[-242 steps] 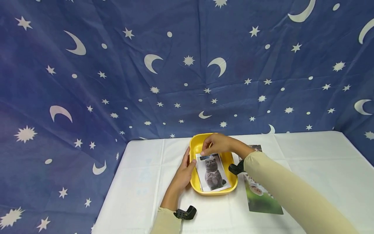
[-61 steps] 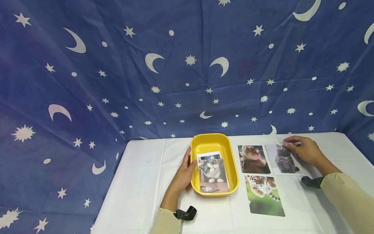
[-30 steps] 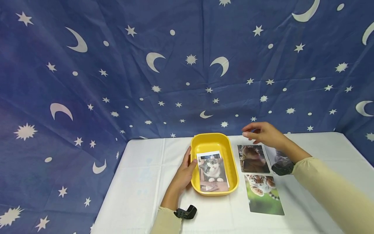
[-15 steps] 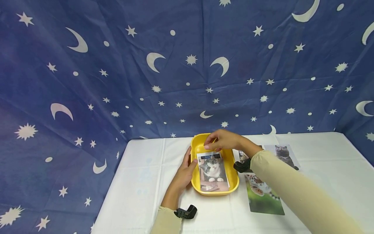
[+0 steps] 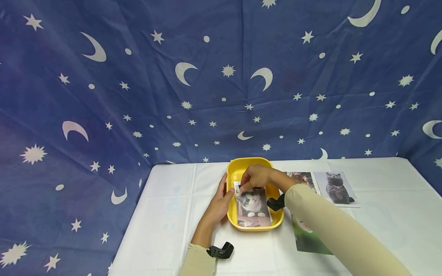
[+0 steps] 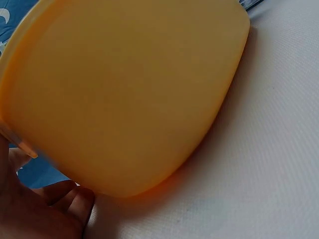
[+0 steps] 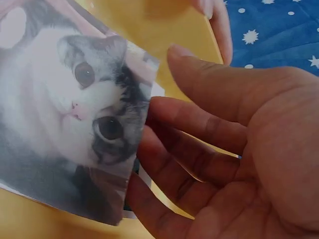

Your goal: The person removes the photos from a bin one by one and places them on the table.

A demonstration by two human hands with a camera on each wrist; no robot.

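A yellow tray (image 5: pixel 238 168) stands on the table, its left side gripped by my left hand (image 5: pixel 218 202), thumb over the rim and fingers along the outer wall. Inside lies a grey-and-white kitten photo (image 5: pixel 253 214) on top of other cards. My right hand (image 5: pixel 257 177) reaches over the tray to that photo's far edge. In the right wrist view, the fingertips (image 7: pixel 158 107) are at and behind the edge of the photo (image 7: pixel 65 99), while the thumb stands apart from it. The left wrist view shows the tray's outer wall (image 6: pixel 124 99) close up.
Right of the tray lie a grey cat photo (image 5: pixel 340 191), a brownish animal photo (image 5: pixel 304 177) and a photo with green ground (image 5: pixel 309 243), the last two partly under my right arm. A white cloth (image 5: pixel 165 230) covers the table; a blue star-and-moon curtain (image 5: pixel 207 96) hangs behind.
The grey cat photo went from the tray to the table, beside the brownish photo. My right hand let it go and came back left to the kitten photo. My left hand stayed on the tray.
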